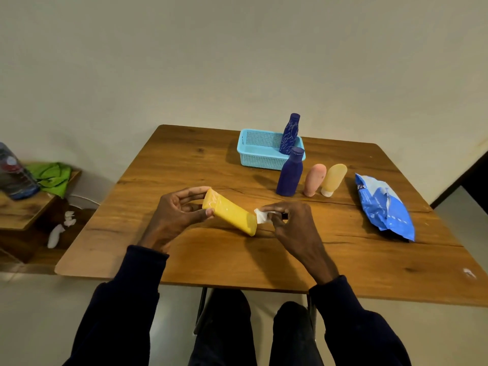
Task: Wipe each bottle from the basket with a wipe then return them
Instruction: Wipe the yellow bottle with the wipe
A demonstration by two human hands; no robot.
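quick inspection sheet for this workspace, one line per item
surface: wooden table, dark grain cracks
job's things: yellow bottle tilted over table; basket holds patterned blue bottle; plain blue bottle, pink tube, pale yellow tube stand outside it; wipes pack at right
clutter: white scrap near table's right edge
grippers: left hand holds the yellow bottle's upper end; right hand pinches a wipe by its lower end
cables: nothing seen
surroundings: side table at left with green cloth and water bottle; white wads below

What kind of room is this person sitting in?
Probably a plain room at home: a wooden table by a bare wall, and a low side table holding a green cloth and a water bottle.
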